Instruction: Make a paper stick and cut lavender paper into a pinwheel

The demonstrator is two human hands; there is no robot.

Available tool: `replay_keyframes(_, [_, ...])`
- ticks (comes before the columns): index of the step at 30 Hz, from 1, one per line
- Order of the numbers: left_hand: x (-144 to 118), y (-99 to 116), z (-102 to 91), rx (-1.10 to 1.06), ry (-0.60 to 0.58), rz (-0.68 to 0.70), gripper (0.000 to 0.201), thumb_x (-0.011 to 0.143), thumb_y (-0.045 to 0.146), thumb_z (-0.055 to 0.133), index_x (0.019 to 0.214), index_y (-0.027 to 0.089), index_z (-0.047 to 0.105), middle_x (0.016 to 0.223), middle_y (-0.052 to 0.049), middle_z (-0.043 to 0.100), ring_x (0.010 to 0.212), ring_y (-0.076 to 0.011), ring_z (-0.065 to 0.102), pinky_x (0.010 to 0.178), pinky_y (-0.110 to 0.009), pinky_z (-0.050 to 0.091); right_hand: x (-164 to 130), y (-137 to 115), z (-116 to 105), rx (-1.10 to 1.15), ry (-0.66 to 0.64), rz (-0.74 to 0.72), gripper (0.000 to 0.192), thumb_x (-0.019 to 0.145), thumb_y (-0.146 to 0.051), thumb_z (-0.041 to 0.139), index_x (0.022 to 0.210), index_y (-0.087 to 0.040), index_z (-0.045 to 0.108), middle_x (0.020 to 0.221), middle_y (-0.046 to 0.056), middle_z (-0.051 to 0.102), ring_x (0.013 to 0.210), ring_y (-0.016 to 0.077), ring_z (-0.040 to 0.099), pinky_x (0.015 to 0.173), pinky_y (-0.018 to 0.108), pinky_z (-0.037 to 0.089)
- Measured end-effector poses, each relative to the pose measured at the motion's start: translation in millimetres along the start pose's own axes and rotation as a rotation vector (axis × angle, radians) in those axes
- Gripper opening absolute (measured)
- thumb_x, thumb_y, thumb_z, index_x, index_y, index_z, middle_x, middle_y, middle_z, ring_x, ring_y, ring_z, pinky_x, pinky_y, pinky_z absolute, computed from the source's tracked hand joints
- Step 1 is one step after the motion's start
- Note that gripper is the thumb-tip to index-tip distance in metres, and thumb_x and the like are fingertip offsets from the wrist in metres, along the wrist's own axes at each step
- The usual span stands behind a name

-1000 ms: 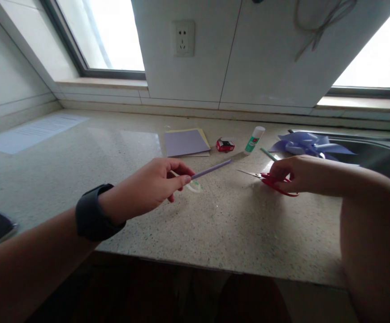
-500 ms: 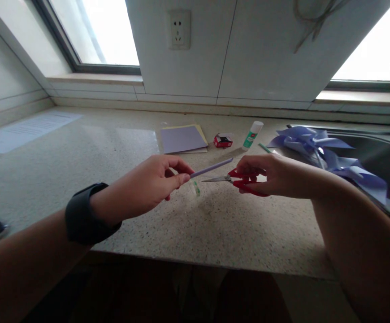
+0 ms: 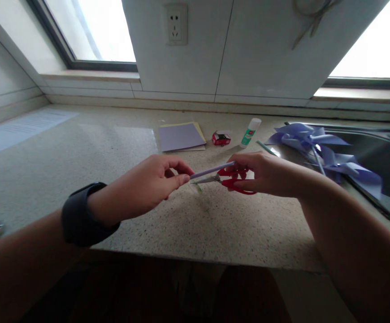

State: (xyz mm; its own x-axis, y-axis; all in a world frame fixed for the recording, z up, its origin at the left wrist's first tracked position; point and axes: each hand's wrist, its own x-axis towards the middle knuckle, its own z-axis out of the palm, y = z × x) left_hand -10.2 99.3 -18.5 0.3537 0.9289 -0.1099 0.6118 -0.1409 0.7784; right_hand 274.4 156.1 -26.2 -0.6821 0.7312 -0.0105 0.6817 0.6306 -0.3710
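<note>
My left hand [image 3: 148,188], with a black watch on the wrist, pinches one end of a thin lilac paper stick [image 3: 211,170] that points right and slightly up. A small clear strip hangs below that pinch; what it is I cannot tell. My right hand [image 3: 265,172] holds red-handled scissors [image 3: 230,180], their blades pointing left just under the stick, the tips close to my left fingertips. Both hands hover above the speckled stone counter [image 3: 114,152].
Behind the hands lie a lilac and yellow paper stack [image 3: 180,136], a small red box [image 3: 221,138], a glue stick [image 3: 249,132] and a green stick [image 3: 265,148]. Lilac paper pinwheels [image 3: 316,146] rest at the sink's edge on the right. A white sheet [image 3: 20,130] lies far left.
My right hand picked the scissors up off the counter and carried them left to the stick. My left hand kept holding the stick. The view shifted right.
</note>
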Motion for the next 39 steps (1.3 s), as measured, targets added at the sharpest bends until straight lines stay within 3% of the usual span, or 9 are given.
replay_keyframes(23, [-1,-1,3.4,0.055,0.032,0.021,0.025,0.091,0.044,0.061,0.102,0.025,0.074,0.070,0.002,0.065,0.057,-0.0133,0.054,0.050,-0.024,0.039,1,-8,-1,-0.024,0.005,0.040,0.023,0.084,-0.044,0.071,0.085,-0.021,0.071,0.069,-0.001,0.068,0.058,0.0131,0.058,0.053,0.027,0.037])
replay_keyframes(27, [-1,2,3.3,0.112,0.111,0.051,0.022,0.092,0.039,0.060,0.100,0.024,0.074,0.072,0.001,0.066,0.061,-0.0147,0.056,0.054,-0.027,0.040,2,-8,0,0.017,-0.008,0.072,0.024,0.086,-0.046,0.069,0.088,-0.022,0.071,0.071,0.000,0.070,0.059,0.0135,0.059,0.053,0.027,0.037])
replay_keyframes(31, [-1,3,5.3,0.179,0.205,0.113,0.022,0.094,0.036,0.058,0.102,0.023,0.073,0.087,-0.002,0.071,0.076,-0.0177,0.062,0.067,-0.030,0.044,2,-9,-1,0.005,-0.015,0.065,0.021,0.089,-0.042,0.066,0.093,-0.022,0.072,0.073,0.000,0.071,0.060,0.0133,0.058,0.054,0.027,0.036])
replay_keyframes(39, [-3,3,4.0,0.265,0.372,0.179,0.021,0.095,0.031,0.055,0.104,0.019,0.070,0.095,-0.005,0.072,0.082,-0.0196,0.063,0.074,-0.033,0.047,1,-12,-4,-0.167,-0.026,0.018,0.017,0.092,-0.035,0.060,0.092,-0.022,0.072,0.072,0.001,0.067,0.061,0.0135,0.055,0.056,0.028,0.033])
